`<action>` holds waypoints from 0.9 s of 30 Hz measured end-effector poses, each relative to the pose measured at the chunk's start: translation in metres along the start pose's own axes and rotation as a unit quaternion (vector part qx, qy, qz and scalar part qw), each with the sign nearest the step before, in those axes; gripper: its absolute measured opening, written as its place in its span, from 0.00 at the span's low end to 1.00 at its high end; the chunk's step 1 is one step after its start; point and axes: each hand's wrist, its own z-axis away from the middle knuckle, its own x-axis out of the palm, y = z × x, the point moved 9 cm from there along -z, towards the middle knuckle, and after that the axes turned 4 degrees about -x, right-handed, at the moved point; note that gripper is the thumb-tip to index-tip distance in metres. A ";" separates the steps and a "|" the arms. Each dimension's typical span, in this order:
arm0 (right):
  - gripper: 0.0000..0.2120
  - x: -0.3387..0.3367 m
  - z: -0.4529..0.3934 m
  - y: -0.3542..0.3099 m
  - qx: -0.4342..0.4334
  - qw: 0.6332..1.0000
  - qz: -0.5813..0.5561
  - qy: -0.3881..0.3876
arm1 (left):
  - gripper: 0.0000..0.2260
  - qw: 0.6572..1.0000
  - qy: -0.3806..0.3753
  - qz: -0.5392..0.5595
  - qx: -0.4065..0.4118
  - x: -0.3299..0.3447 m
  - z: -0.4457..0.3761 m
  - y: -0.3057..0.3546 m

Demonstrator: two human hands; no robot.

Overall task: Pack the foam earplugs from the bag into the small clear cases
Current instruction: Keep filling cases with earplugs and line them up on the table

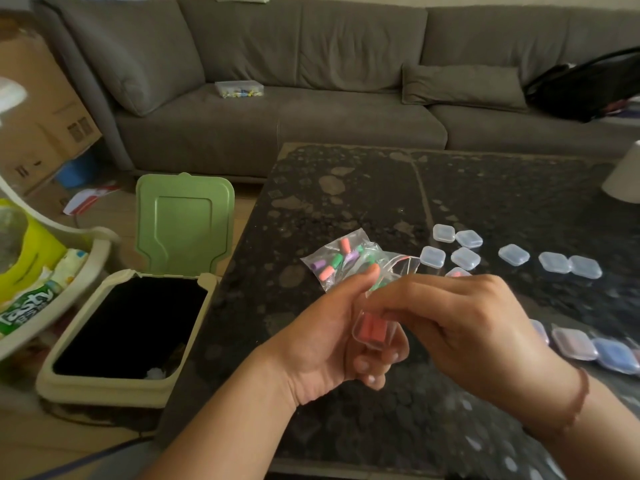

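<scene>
My left hand [322,344] holds a small clear case [372,330] with pink earplugs inside, above the dark table [346,209]. My right hand [460,327] pinches the top of that same case with its fingertips. Just beyond my hands lies the clear bag [341,263] of pink, green and purple earplugs. Several empty clear cases [465,258] are scattered on the table past my right hand. Filled cases [588,348] with pink and blue plugs sit in a row at the right edge.
An open bin [128,327] with a raised green lid stands on the floor left of the table. A grey sofa [311,98] runs along the back. A white cup [623,178] sits at the table's far right. A rack with snacks is at the far left.
</scene>
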 end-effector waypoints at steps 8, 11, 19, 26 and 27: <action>0.09 -0.008 0.005 0.009 0.049 0.998 -0.027 0.034 | 0.24 0.999 0.009 0.028 0.034 -0.006 -0.002 0.005; 0.07 -0.018 0.009 0.019 0.117 0.987 -0.037 0.099 | 0.25 0.997 0.031 0.053 0.050 -0.013 -0.005 0.006; 0.15 0.001 0.012 0.017 0.153 0.988 -0.036 0.003 | 0.23 0.989 0.059 0.103 0.083 -0.019 -0.003 0.011; 0.13 0.007 0.016 0.016 0.119 0.992 0.033 -0.025 | 0.33 0.988 0.051 0.116 0.088 -0.018 -0.003 0.012; 0.12 0.007 0.016 0.017 0.118 0.992 0.034 -0.024 | 0.34 0.990 0.054 0.101 0.086 -0.018 -0.002 0.012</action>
